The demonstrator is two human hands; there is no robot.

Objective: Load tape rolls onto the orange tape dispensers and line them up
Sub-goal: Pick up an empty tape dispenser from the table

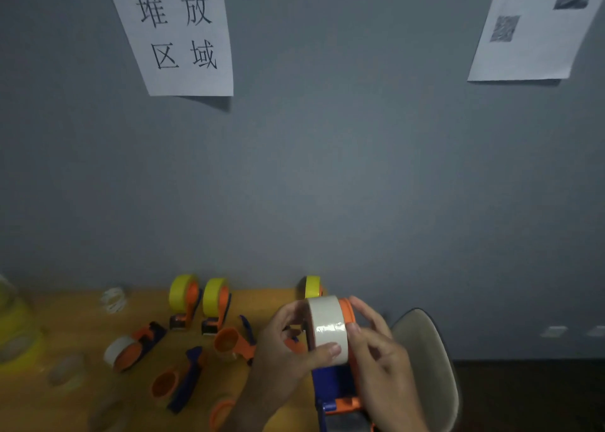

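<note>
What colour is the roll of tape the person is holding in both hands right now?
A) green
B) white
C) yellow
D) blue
B: the tape roll gripped between the left hand and the right hand is white, sitting on an orange and blue dispenser; the yellow rolls stand at the back of the table.

White tape roll (328, 328) on an orange-and-blue dispenser (334, 385) — yellow rolls (181, 292) behind, on an orange-yellow table (82, 317).
</note>
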